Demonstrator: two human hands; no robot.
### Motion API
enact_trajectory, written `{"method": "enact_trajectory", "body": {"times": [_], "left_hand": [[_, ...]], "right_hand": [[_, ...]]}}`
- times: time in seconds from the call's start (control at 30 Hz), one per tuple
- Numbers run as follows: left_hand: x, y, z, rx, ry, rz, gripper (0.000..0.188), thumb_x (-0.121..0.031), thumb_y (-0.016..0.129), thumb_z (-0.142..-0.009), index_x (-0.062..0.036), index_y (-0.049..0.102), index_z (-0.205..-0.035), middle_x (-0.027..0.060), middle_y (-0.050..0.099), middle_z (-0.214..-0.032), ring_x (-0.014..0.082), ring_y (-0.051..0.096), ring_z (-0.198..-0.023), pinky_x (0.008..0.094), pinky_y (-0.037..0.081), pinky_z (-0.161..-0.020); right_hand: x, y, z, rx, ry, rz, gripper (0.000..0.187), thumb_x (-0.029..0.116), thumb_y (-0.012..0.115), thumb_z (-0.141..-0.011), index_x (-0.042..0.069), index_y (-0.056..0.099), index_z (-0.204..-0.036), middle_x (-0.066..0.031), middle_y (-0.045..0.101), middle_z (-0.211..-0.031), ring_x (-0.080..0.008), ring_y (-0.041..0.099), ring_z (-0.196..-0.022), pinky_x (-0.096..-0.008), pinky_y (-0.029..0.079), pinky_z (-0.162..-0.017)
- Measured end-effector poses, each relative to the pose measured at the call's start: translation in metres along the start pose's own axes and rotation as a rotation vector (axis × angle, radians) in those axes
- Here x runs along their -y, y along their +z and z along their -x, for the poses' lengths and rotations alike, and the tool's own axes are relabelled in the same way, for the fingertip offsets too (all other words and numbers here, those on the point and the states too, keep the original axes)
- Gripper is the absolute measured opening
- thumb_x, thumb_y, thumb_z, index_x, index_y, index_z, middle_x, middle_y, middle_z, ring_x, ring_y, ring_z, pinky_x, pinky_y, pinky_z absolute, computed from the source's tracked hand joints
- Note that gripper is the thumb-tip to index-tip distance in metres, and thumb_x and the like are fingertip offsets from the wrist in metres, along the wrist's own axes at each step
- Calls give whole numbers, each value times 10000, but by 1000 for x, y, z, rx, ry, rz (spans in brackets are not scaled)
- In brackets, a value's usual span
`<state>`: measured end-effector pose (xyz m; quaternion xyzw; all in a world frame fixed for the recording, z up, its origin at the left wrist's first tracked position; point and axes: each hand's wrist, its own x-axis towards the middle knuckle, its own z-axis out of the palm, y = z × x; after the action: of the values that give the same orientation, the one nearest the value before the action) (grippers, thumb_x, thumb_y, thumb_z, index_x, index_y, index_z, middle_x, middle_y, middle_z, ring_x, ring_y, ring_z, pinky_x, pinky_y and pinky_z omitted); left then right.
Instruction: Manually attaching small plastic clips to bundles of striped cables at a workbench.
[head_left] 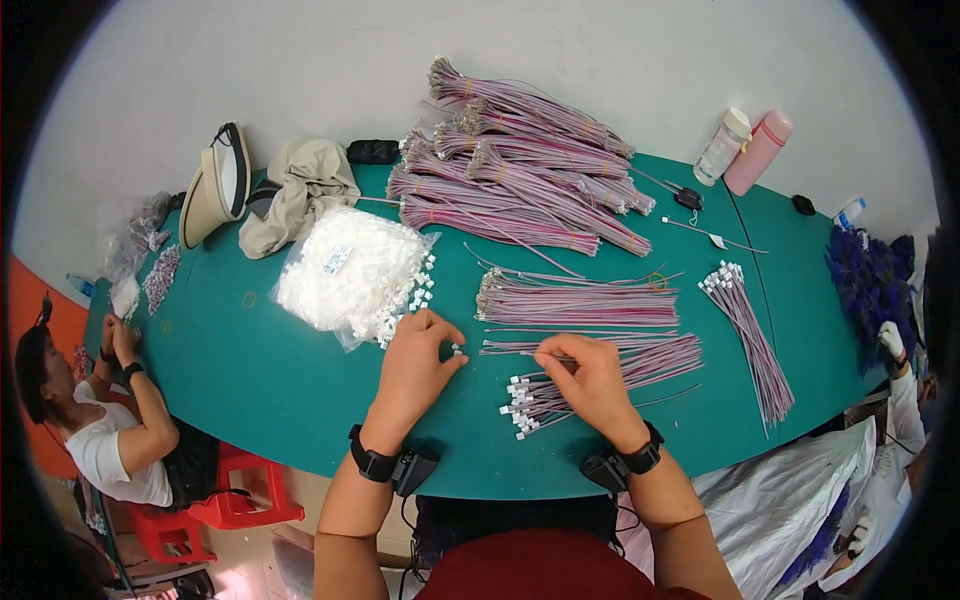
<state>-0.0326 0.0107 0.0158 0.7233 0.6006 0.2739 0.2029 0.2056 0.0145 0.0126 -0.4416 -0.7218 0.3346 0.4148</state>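
My left hand (415,360) is closed, with a small white connector housing (456,350) between its thumb and fingertips. To the right, my right hand (592,378) pinches at the end of a few loose pinkish-grey wires (505,350); the exact grip is partly hidden by the fingers. Below that hand lies a bunch of wires fitted with white connectors (522,405). Just beyond it is a neat row of wires with bare metal terminals (580,300). A clear plastic bag of white connectors (350,270) lies open beyond my left hand, some spilling out beside it.
Tied wire bundles (520,165) are heaped at the back of the green table (300,400). Another connector-ended bunch (748,345) lies at right. A visor hat (217,185), beige cloth (300,195), clear bottle (722,147) and pink flask (758,152) stand around. People sit at both sides.
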Motion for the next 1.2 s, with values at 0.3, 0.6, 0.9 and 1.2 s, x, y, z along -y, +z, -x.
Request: {"method": "enact_trajectory", "body": {"times": [0.3, 0.6, 0.9, 1.2], "left_hand": [[-15, 1, -2, 111, -203, 523, 126, -59, 742, -816, -26, 696, -928, 52, 694, -898, 164, 647, -846, 260, 489, -734], [-15, 24, 4, 228, -287, 1165, 183, -63, 681, -896, 21, 699, -1057, 81, 709, -941, 113, 644, -845, 231, 492, -761], [-22, 22, 6, 227, -222, 1057, 192, -57, 669, -902, 19, 694, -1076, 83, 710, -968, 120, 653, -841, 237, 508, -750], [-9, 25, 3, 263, -238, 1243, 152, -52, 652, -913, 12, 668, -1050, 108, 712, -949, 138, 673, -831, 246, 535, -733]], "right_hand": [[11, -3, -2, 29, 23, -45, 67, 7, 707, -812, -6, 686, -874, -22, 632, -684, -44, 460, -540, -220, 331, -480], [11, -2, 3, 37, 90, -143, 73, 19, 721, -826, -12, 687, -883, 6, 633, -688, -14, 455, -571, -194, 330, -494], [11, -3, 3, 60, 123, -184, 54, 23, 717, -831, -3, 684, -864, 22, 608, -670, -8, 416, -558, -195, 298, -490], [14, -4, 2, 63, 104, -197, 52, 18, 716, -825, -2, 681, -858, 25, 605, -666, -7, 401, -551, -198, 285, -486]]}}
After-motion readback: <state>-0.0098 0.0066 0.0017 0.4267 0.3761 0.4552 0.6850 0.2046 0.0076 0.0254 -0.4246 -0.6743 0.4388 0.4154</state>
